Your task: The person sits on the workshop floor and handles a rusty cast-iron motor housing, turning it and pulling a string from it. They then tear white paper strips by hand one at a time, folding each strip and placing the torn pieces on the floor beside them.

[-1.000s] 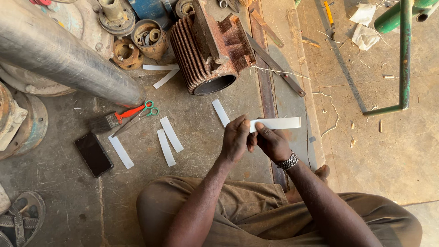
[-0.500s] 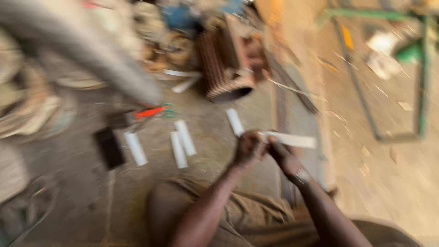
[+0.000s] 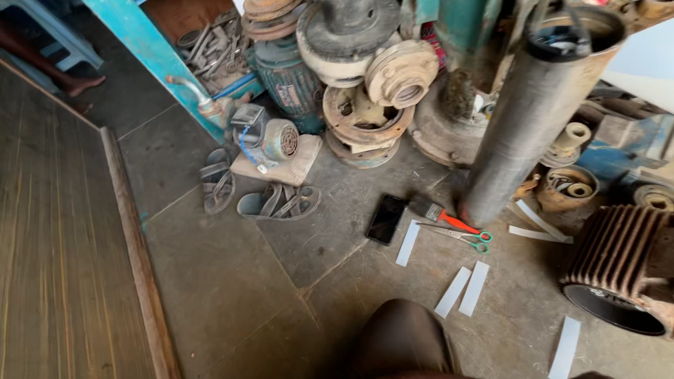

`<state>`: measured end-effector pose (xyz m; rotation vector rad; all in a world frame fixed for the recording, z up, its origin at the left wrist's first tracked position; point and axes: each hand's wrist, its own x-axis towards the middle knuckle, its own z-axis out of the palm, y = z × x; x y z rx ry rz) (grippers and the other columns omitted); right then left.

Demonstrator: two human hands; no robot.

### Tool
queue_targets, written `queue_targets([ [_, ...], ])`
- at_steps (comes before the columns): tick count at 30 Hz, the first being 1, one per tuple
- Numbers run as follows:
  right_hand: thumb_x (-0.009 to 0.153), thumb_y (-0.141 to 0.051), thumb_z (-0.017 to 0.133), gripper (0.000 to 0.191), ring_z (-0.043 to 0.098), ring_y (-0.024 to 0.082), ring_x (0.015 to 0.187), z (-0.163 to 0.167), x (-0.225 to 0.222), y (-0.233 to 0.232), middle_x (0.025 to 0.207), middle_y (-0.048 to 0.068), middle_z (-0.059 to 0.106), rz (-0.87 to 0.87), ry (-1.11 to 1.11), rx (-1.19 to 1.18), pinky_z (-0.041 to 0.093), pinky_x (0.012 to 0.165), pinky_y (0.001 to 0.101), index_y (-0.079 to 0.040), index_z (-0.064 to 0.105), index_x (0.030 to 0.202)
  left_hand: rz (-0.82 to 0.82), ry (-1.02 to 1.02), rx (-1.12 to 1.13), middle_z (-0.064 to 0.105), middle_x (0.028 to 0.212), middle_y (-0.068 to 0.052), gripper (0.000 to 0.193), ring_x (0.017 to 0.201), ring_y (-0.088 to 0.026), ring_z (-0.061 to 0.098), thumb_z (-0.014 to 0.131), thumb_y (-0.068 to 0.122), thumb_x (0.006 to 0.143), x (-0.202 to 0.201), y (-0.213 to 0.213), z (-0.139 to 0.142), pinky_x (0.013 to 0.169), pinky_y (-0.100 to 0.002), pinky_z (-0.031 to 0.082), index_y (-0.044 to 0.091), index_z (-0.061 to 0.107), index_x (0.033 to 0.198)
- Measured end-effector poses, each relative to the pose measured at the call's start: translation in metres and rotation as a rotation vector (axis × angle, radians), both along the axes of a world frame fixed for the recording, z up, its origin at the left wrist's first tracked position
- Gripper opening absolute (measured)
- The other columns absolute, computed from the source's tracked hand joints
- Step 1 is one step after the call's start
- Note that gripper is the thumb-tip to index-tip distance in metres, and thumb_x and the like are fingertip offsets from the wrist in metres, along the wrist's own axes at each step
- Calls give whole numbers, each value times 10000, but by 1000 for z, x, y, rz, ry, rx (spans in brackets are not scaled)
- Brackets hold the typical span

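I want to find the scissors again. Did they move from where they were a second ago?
No. The scissors still lie beside the brush, at the foot of the big grey cylinder, next to the black phone. Only the camera turned.

A: From where does the only view look?
B: From the person's head, steeply down at the floor (image 3: 232, 281), quite near.
A: Which way does it face?
B: Forward over a knee (image 3: 400, 337) at the bottom edge, toward piled motor parts (image 3: 365, 112) at the top.
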<state>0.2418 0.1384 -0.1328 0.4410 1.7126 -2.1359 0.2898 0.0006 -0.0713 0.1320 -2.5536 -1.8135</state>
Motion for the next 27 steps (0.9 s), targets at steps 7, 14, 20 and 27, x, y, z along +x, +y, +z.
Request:
queue_targets([
  [7,1052,-324,556,223,582,201,773,21,12,10,848,42,555,9,-11,26,515,753,396,-102,571,1049,57,-20,-141,588,1093,-174,467,967,-314,584,704,416,961,-18,51,-10,720,-449,514,72,524,1220],
  [14,1046,-369,591,264,598,188,733,0,34,104,834,39,571,87,-106,7,551,711,388,-106,570,1028,147,35,-306,590,1215,-218,559,1093,-383,594,748,401,927,-34,61,-92,798,-512,531,83,511,1320],
  [20,1017,-319,574,255,686,140,671,0,30,105,876,36,706,379,-156,96,572,595,293,-80,641,1077,214,-83,-690,593,1239,-200,648,1188,-361,587,827,365,798,-27,39,-88,984,-529,499,103,526,1308],
  [27,1011,-329,595,258,675,122,650,2,28,111,866,15,713,424,-76,136,568,572,284,-81,640,1065,145,-284,-737,654,1181,-201,650,1120,-359,655,829,271,848,-17,57,-81,976,-505,530,13,490,1339],
])
